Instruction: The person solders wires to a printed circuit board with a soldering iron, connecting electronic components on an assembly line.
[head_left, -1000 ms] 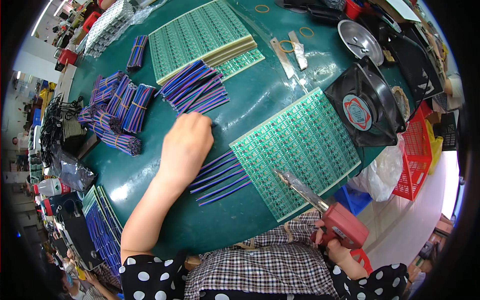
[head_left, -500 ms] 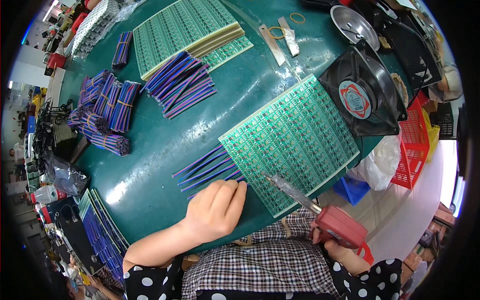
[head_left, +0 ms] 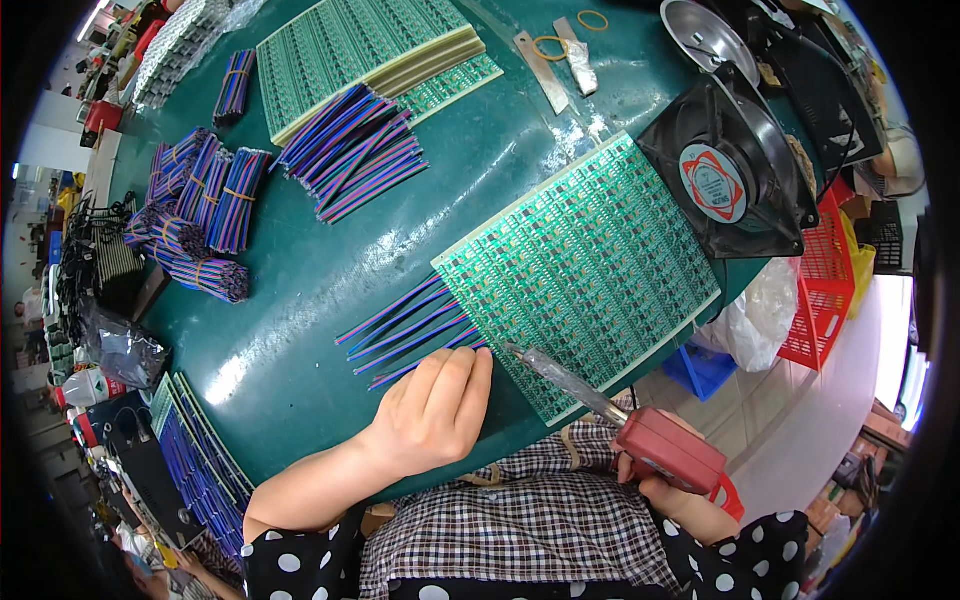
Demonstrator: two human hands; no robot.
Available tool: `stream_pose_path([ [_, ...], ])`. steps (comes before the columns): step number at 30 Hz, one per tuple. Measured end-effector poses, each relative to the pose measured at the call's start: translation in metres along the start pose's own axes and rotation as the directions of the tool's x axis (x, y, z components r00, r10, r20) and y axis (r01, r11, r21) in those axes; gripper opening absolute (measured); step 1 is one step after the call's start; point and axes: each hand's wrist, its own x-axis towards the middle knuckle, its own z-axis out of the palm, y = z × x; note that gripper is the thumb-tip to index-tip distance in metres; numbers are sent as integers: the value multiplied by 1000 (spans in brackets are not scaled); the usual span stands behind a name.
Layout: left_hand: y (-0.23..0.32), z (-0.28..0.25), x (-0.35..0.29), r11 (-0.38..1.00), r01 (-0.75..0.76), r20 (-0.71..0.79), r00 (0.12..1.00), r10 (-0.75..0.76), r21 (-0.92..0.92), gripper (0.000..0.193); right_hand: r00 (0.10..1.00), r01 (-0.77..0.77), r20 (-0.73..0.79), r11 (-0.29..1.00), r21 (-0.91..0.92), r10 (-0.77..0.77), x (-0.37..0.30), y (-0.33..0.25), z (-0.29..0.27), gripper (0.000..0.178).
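A green circuit board panel (head_left: 585, 270) lies at an angle in front of me, full of rows of small parts. Several blue, black and pink ribbon wires (head_left: 405, 318) stick out from its left edge. My left hand (head_left: 435, 410) is closed in a pinch at that edge, by the lowest wires; its fingertips hide most of what they hold, seemingly a wire end. In my right hand (head_left: 660, 488) is a red pistol-shaped soldering gun (head_left: 668, 450). Its tip points left and sits at or just above the board, close to my left fingertips.
A black fan (head_left: 715, 180) stands at the board's far right. Loose wires (head_left: 350, 150) lie against a stack of panels (head_left: 370, 50) at the back. Tied wire bundles (head_left: 205, 205) sit at left, wired panels (head_left: 200, 460) at near left. Metal strips (head_left: 542, 75) lie far back.
The soldering gun's tip has shifted slightly left along the board, toward my left fingertips. My left hand stays pinched at the board's edge. The whole view has moved a little.
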Motion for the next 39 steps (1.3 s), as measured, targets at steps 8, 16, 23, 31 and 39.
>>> stream_pose_path([
  [8,2,1,-2,1000,-19,-6,1000,19,19,30,1000,-5,19,995,104,3,6,0,2,74],
  [16,2,1,-1,999,-23,-3,1000,23,24,29,1000,0,24,999,45,-1,8,-1,2,72],
  [23,1,1,-3,999,-27,-1,1000,27,43,29,986,158,68,982,-102,-152,12,0,3,72],
  [31,3,2,0,997,-44,-12,999,45,71,25,992,72,111,990,-121,-58,1,-2,-5,72],
  [39,3,2,0,992,-66,-15,998,68,107,22,996,-27,80,1000,8,26,0,-4,-4,75],
])
